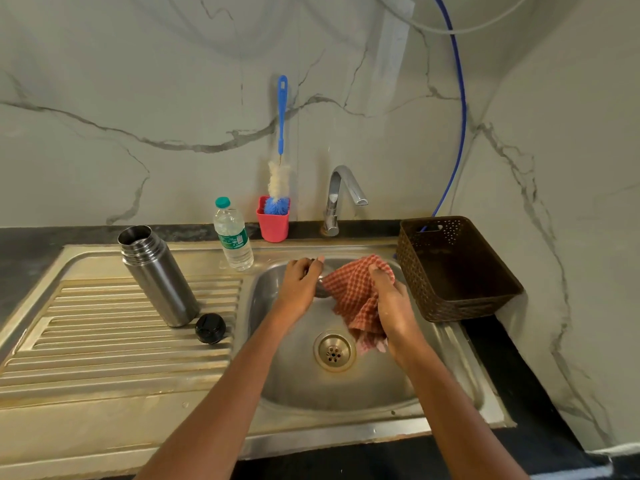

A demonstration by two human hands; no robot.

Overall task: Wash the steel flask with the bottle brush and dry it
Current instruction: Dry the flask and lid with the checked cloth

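Note:
The steel flask [157,274] stands open and upright on the ribbed drainboard, left of the basin. Its black stopper [210,328] lies beside its base. The bottle brush [280,157], blue-handled with white and blue bristles, stands head-down in a red cup [273,226] by the wall. Over the basin, my left hand [300,282] holds a small steel piece [320,289], probably the flask's cap, mostly hidden by fingers and cloth. My right hand [391,303] grips a red checked cloth [356,299] pressed against that piece.
The sink basin [381,386] has a drain [334,350] at its centre and a tap [341,199] behind it, with no water seen running. A plastic water bottle [233,235] stands on the rim. A brown basket [453,268] sits on the right counter.

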